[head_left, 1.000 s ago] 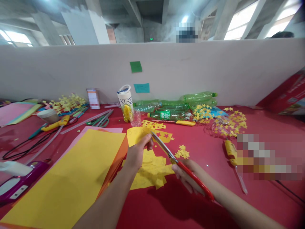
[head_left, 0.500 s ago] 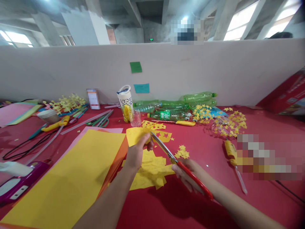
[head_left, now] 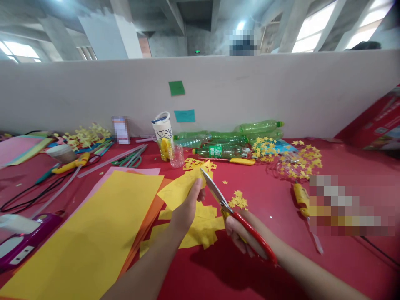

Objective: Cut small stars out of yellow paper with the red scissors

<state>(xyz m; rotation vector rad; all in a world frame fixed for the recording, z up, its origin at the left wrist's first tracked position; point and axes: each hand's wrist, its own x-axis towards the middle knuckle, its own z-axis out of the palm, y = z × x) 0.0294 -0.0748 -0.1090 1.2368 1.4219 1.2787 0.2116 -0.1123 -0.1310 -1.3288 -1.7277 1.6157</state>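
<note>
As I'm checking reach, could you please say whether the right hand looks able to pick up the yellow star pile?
Probably not: the yellow star pile lies close beyond the right hand, but that hand's fingers hold red-handled scissors.

Slim, bare forearms (head_left: 150, 262) are seen, tapered toward the wrists and ended by a bare left hand (head_left: 186, 207) and a bare right hand (head_left: 236, 231).

Red table (head_left: 287, 198), stacked coloured sheets (head_left: 84, 225), yellow paper scraps (head_left: 201, 229), green bottles (head_left: 233, 151), star pile (head_left: 238, 201)
</note>
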